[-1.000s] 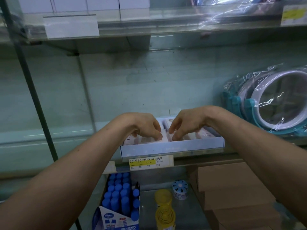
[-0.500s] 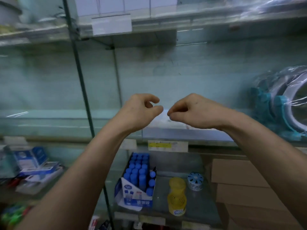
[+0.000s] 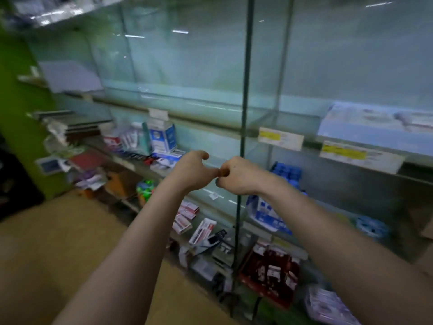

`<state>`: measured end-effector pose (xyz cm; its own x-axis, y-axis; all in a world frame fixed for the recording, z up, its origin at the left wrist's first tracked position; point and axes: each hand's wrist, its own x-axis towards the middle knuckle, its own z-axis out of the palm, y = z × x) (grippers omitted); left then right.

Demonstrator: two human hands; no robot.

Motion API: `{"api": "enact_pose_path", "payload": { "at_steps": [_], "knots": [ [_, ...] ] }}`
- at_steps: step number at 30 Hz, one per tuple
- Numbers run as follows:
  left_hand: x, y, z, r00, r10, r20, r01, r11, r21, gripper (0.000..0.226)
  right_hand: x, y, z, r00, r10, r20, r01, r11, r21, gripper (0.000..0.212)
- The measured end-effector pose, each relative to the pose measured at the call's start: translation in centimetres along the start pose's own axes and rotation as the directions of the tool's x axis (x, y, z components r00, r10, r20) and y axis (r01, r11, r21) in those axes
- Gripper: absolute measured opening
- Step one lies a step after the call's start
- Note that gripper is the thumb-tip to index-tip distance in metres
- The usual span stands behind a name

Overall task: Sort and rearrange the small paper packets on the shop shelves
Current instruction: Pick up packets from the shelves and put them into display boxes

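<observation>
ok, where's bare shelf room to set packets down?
Bare: upper shelf left of the pale tray; the shelf below, between the blue-white box and the post. Crowded: far-left stacks, and the bottom shelf's packets and red tray.

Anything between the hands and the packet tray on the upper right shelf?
Nothing visible blocks the way. The left hand and right hand hang in front of the shelves, and the packet tray faces them openly. Only the upright divider stands left of the tray, behind the hands.
</observation>
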<state>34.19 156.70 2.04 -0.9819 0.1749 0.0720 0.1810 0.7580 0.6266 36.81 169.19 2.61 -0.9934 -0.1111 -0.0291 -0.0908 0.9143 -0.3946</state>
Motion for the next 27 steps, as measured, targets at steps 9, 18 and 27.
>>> {"api": "enact_pose_path", "payload": {
  "at_steps": [9,18,27],
  "knots": [
    [2.0,-14.6,-3.0,0.91,-0.409,0.065,0.338,0.824,0.455,0.061,7.3,-7.4,10.6,0.984,0.127,0.128,-0.103,0.978,-0.182,0.035],
    [1.4,-27.1,-12.0,0.781,-0.624,-0.026,0.521,0.628,0.579,0.072,13.2,-17.1,16.3,0.974,0.157,0.162,-0.11,0.957,-0.267,0.038],
    [3.0,-33.2,-21.0,0.806,-0.574,-0.148,0.541,0.609,0.58,0.086,18.5,-29.0,17.8,0.996,0.051,0.068,-0.028,0.953,-0.301,0.035]
  ]
}}
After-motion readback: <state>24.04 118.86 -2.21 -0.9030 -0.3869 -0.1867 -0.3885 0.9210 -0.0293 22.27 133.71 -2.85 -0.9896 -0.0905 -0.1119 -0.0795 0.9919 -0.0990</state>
